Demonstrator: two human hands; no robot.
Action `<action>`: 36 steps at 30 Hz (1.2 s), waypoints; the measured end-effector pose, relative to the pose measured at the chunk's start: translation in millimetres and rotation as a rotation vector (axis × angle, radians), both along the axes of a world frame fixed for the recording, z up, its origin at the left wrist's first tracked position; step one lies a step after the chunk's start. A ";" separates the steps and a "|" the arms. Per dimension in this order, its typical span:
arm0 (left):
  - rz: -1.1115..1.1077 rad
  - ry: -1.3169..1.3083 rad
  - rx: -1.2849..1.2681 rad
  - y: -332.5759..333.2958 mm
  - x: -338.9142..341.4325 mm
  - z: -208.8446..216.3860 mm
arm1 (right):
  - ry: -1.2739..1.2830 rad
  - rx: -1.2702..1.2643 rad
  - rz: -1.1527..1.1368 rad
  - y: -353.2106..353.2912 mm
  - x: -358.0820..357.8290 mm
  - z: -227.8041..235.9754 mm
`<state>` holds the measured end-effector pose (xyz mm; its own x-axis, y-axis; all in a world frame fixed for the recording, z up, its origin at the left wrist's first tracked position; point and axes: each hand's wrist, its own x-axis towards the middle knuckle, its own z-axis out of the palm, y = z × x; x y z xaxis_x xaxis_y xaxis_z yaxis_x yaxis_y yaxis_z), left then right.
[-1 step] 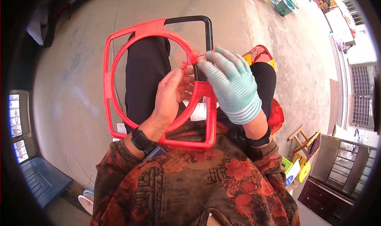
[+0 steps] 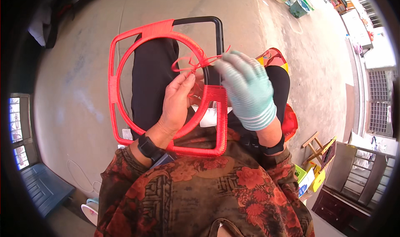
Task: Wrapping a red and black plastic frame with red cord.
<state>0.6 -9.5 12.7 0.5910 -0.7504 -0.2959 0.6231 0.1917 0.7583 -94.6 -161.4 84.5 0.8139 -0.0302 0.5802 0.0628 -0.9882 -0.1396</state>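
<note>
Head view: left hand (image 2: 176, 100) pinches looped cord (image 2: 203, 63); striped-gloved right hand (image 2: 251, 91), grip unclear.

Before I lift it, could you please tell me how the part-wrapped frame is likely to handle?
The part-wrapped frame is probably stiff, since its slim bars hold a clean outline. It may be light for its size, being mostly open gaps. The red cord looks floppy, curling near the left hand, and could snag.

Bright daylight; glare at the narrow metal-barred window (image 2: 18, 131), left. Motion blur softens the right hand (image 2: 250, 93) in its pale-green ribbed knit glove (image 2: 254, 106). Straight edges bow toward the dark circular rim.
</note>
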 end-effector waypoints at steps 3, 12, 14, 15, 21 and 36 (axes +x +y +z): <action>-0.013 -0.074 0.060 1.2 -0.8 -7.1 | 0.044 0.990 -0.244 2.4 -24.9 -20.8; -0.310 0.033 0.223 -0.8 -2.2 -7.4 | 0.743 1.582 -0.160 -10.7 1.6 -65.7; -0.346 0.027 0.255 -1.3 -1.6 -5.2 | 0.660 1.664 -0.175 -6.1 4.4 -62.1; -0.348 0.027 0.256 -1.9 -1.6 -5.6 | 0.579 1.677 -0.187 -2.8 6.4 -56.3; -0.090 0.069 -0.001 2.5 0.8 -10.8 | 0.143 2.030 0.053 -31.6 -30.4 -70.2; -0.143 -0.022 -0.022 -3.5 -2.3 -9.7 | -0.169 2.175 0.368 9.8 -56.4 14.8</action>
